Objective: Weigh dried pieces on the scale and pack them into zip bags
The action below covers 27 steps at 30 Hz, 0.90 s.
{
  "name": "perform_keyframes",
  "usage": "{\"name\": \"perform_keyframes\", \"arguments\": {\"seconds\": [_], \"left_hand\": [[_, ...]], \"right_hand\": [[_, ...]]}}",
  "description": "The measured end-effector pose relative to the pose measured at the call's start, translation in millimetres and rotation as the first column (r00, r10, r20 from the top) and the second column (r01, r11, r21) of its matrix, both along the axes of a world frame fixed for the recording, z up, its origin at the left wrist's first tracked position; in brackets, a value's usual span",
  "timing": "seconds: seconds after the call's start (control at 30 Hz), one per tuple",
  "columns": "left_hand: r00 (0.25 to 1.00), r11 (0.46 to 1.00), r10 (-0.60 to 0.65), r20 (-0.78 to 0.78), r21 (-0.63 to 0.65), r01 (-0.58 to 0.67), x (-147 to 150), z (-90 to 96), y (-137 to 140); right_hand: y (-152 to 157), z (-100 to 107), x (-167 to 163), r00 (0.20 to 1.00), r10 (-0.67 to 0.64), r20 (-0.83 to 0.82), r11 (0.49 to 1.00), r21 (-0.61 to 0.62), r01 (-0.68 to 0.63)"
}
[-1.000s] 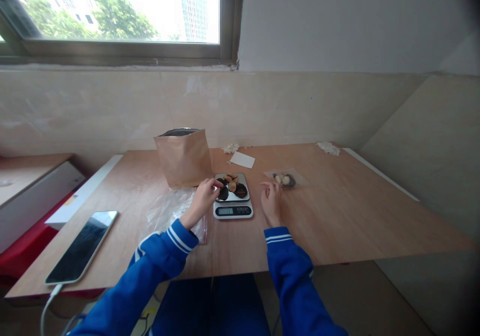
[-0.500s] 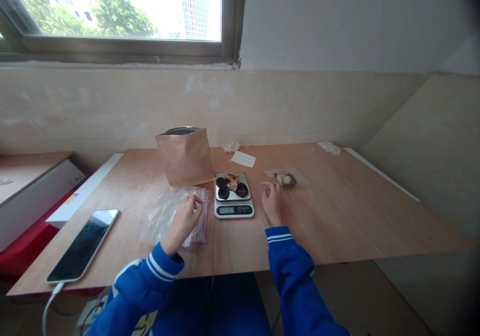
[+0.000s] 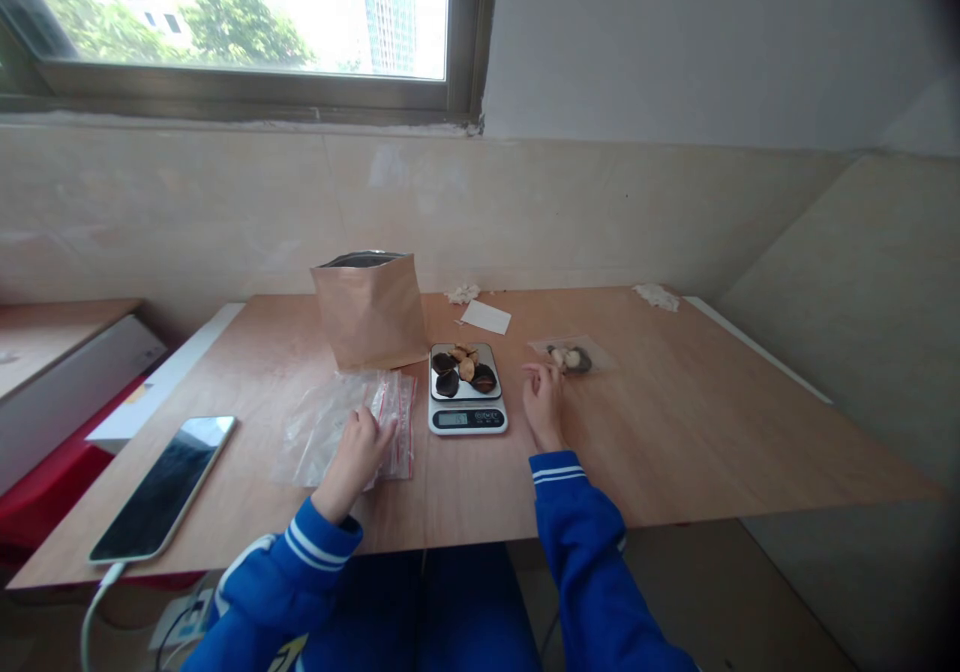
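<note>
My left hand (image 3: 360,454) rests over a stack of clear zip bags (image 3: 313,442) with red seal strips. Its thumb and fingers look apart, though the fingertips are partly hidden. My right hand (image 3: 544,407) lies on the table right of a white digital kitchen scale (image 3: 469,422), holding nothing, its index finger stretched leftward. On the scale's plate sit several dark and tan dried pieces (image 3: 466,368), which look like dried mushrooms. Just beyond my right hand is a small clear bag (image 3: 592,354) with pale and dark pieces inside.
A brown kraft pouch (image 3: 371,314) stands with its top open behind the zip bags. A white card (image 3: 486,317) and crumpled white bits (image 3: 463,294) lie at the back, with more white scraps (image 3: 657,297) at the far right. A plugged-in phone (image 3: 165,492) lies at the left edge.
My left hand has moved slightly left and down onto the zip bags, its fingers turned toward them. My right hand stays in place.
</note>
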<state>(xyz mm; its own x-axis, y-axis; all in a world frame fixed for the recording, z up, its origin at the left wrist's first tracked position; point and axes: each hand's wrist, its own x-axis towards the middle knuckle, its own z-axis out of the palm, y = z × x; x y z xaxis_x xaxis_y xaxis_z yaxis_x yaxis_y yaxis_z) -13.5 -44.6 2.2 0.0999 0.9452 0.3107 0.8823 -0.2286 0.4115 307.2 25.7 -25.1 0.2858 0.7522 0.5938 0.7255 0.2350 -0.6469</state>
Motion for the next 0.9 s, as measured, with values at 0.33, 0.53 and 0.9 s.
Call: {"name": "perform_keyframes", "arguments": {"seconds": [0.33,0.53,0.9], "left_hand": [[0.971,0.999,0.032,0.238,-0.041,-0.023,13,40.8,-16],[0.941,0.997,-0.067,0.331,0.059,0.050,37,63.3,-27],[0.801,0.937,-0.337,0.494,0.098,0.334,29,67.6,-35]], "right_hand": [[-32,40,-30,0.986,0.141,-0.093,0.984,0.127,-0.129],[-90,75,-130,0.736,0.553,-0.389,0.789,-0.040,-0.614],[-89,92,-155,0.643,0.433,-0.632,0.777,-0.101,-0.622]]}}
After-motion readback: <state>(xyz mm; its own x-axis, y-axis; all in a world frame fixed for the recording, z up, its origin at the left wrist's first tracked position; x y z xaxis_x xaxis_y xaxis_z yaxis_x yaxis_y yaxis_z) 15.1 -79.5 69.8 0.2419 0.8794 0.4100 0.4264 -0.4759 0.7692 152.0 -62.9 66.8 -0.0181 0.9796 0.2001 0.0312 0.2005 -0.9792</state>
